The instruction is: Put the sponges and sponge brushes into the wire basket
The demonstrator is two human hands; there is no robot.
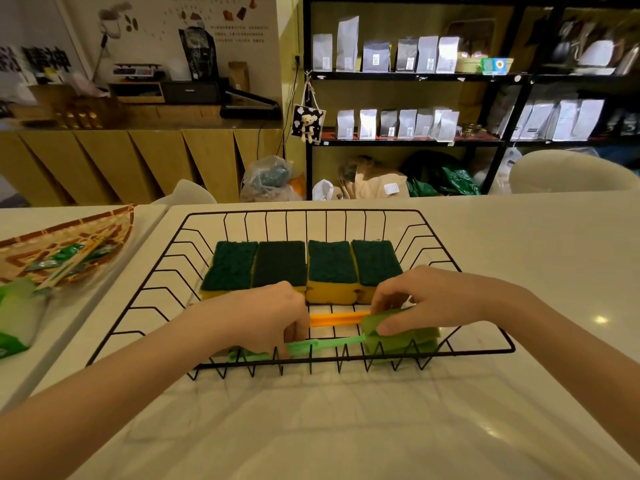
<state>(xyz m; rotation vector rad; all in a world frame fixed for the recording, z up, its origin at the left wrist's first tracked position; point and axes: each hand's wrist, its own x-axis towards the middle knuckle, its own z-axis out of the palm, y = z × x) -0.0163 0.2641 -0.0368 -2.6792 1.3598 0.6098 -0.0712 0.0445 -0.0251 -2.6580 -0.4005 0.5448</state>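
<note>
A black wire basket (145, 289) sits on the white table. Several green-topped yellow sponges (329, 268) lie side by side across its middle. In front of them lie an orange sponge brush (337, 318) and a green sponge brush (322, 342), handles pointing left. My left hand (266, 317) is closed around the green brush's handle near the basket's front wall. My right hand (426, 299) presses fingers and thumb on the green sponge head (405, 337) at the right. The orange brush's head is hidden under my right hand.
On a second table to the left lies a woven tray (100, 230) with green packets and chopsticks, and a green-and-white pack (17, 317) in front of it. Chair backs stand beyond the far table edge. Shelves with bags fill the background.
</note>
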